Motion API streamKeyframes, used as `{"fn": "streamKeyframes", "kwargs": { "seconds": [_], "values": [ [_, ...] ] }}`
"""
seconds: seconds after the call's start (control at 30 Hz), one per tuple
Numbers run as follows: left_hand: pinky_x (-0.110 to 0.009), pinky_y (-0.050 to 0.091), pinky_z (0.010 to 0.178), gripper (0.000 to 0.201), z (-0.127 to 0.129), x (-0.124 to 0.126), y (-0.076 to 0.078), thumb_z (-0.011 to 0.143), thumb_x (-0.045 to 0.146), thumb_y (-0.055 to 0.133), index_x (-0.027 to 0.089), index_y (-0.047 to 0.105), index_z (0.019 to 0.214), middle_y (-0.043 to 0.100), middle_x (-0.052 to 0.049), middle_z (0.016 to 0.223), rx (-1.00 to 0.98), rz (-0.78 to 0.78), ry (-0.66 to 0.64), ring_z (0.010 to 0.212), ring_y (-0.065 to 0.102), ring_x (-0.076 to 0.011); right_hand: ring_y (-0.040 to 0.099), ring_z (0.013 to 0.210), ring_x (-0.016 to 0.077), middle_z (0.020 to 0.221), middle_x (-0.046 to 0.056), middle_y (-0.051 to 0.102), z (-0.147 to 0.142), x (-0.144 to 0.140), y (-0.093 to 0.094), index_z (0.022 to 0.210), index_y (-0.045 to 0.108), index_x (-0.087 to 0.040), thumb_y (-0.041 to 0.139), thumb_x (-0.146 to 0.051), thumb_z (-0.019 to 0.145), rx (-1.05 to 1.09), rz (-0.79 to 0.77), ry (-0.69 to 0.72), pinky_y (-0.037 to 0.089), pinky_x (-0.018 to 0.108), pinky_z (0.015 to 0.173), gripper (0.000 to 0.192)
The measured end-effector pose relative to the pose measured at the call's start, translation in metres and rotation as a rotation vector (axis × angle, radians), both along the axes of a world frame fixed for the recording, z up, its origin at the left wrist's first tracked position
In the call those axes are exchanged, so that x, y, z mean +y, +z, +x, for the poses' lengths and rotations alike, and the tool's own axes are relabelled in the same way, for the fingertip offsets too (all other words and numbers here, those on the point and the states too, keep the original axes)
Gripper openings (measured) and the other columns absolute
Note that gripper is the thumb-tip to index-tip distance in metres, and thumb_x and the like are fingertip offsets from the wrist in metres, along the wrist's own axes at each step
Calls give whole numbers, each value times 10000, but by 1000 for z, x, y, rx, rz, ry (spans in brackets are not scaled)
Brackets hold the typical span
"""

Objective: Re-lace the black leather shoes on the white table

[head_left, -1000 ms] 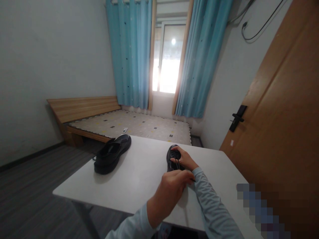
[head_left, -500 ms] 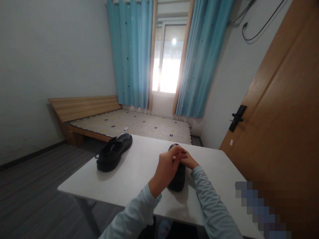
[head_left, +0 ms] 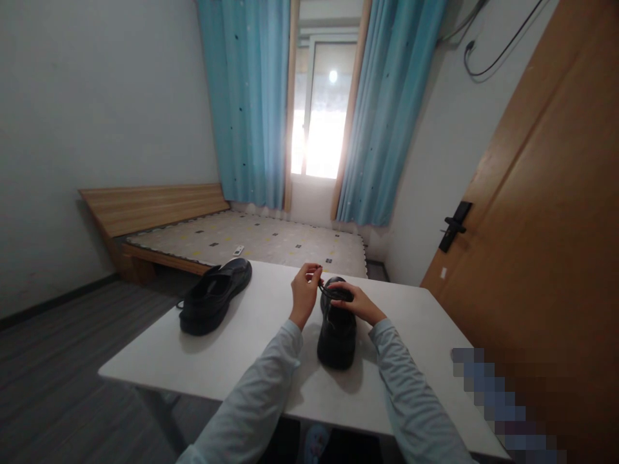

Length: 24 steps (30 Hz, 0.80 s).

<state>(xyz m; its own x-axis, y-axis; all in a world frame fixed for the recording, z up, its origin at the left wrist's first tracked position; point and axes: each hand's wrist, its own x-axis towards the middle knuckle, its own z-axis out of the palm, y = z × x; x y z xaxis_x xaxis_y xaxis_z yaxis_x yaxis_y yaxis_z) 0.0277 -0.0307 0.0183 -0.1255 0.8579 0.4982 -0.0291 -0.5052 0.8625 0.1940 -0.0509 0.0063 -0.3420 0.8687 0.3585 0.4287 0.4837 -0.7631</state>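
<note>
A black shoe (head_left: 337,345) stands on the white table (head_left: 280,361), its heel toward me. My left hand (head_left: 304,295) is raised at the shoe's left side, thumb and fingers pinching a black shoelace (head_left: 325,292). From there the lace runs across to the shoe's front. On the right, my right hand (head_left: 358,303) curls over the front of the shoe, its fingers closed at the lace. Its fingertips partly cover the lacing. Another black shoe (head_left: 213,299) rests near the table's left edge, toe pointing away, with a lace loop past the edge.
Behind the table is a bed (head_left: 271,238) with a small white remote-like object (head_left: 238,251) on it. A wooden door (head_left: 532,258) with a black handle (head_left: 454,227) stands at the right. Blue curtains (head_left: 246,116) flank the window.
My left hand has moved left and away from my right hand, drawing the lace out between them. The hands no longer overlap, so more of the shoe shows. The view has shifted slightly.
</note>
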Motion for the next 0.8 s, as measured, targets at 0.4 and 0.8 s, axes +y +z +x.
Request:
{"fn": "streamKeyframes", "kwargs": {
  "seconds": [0.4, 0.8],
  "values": [
    [-168, 403, 402, 349, -4, 10, -14, 687, 405, 636, 123, 539, 868, 591, 8, 639, -197, -205, -135, 429, 487, -51, 591, 949, 215, 946, 64, 684, 7, -12, 17, 711, 682, -174, 681, -457, 662, 247, -3, -153, 428, 368, 880, 287],
    [-330, 524, 748, 301, 4, 3, -22, 694, 248, 662, 122, 499, 914, 620, -40, 760, -256, -295, -425, 706, 649, -140, 604, 692, 167, 673, -2, 649, 10, -6, 8, 712, 638, -152, 724, -444, 603, 309, -116, -152, 477, 336, 740, 323]
  ]
}}
